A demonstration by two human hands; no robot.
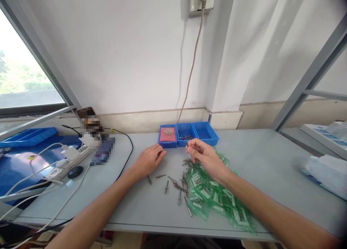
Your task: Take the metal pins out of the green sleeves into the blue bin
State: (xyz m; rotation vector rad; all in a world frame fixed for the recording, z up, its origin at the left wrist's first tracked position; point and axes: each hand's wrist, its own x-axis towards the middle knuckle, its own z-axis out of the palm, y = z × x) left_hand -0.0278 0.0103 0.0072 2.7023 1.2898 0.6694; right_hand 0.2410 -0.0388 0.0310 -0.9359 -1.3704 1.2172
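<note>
By the middle blue plastic bin (pixel 184 129), the right hand (pixel 204 155) pinches a small dark metallic piece (pixel 187 144), axis unclear; the left hand (pixel 150 159) curls farther left, grip hidden.

From the near side of the table (pixel 273 165), one head-worn camera looks forward and down, facing the far wall (pixel 130 60).

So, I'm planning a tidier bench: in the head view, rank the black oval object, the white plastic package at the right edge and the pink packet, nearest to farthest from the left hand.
From the left hand:
1. Pink packet: just beyond it, slightly right, in a blue bin.
2. Black oval object: off to the left.
3. White plastic package: far right, at the view's edge.
</note>
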